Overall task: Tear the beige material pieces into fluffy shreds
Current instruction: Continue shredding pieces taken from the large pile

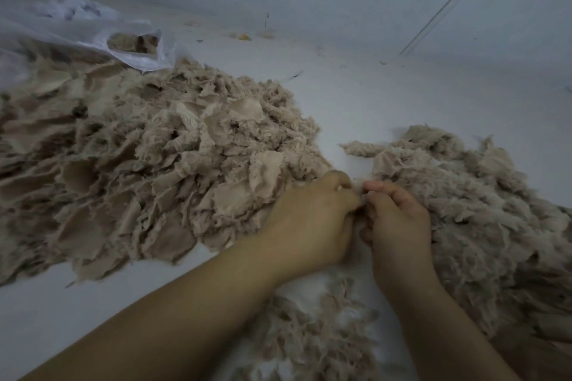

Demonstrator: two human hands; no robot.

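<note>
Both hands are brought knuckle to knuckle between two heaps: the left hand (312, 219) and the right hand (396, 219) are curled, and a small tuft of beige material (359, 195) is pinched between them, most of it hidden by the fingers. A large pile of flat, still-whole pieces (148, 164) is spread to the left on the pale surface (402, 93), and a heap of fluffy shreds (483, 210) is gathered to the right, touching the right hand. More loose shreds (312, 334) are scattered below the wrists.

Several risks can be judged from this. If the tuft is held too near its edge, it may be pulled out of one grip instead of being torn. If it is parted only once, a coarse strip rather than fluff may be left. Because the two heaps nearly meet at the hands, untorn pieces could be dragged into the finished heap and the sorting lost. A white plastic bag (136, 49) with more material inside is seen at the upper left.
</note>
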